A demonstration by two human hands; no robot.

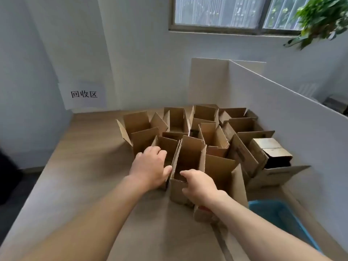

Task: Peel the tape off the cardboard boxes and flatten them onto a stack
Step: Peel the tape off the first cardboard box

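Both hands (173, 176) grip an open-topped brown cardboard box (185, 166).

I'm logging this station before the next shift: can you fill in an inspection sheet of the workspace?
Surface: wooden table, bare on its left part.
Job's things: cluster of open cardboard boxes; nearest box upright, flaps up; no flattened stack seen.
Clutter: blue bin at the near right.
Grippers: left hand on the nearest box's left flap; right hand gripping its front wall.
Cables: nothing seen.
Surroundings: white partition on the right, paper sign on the wall, window, plant.
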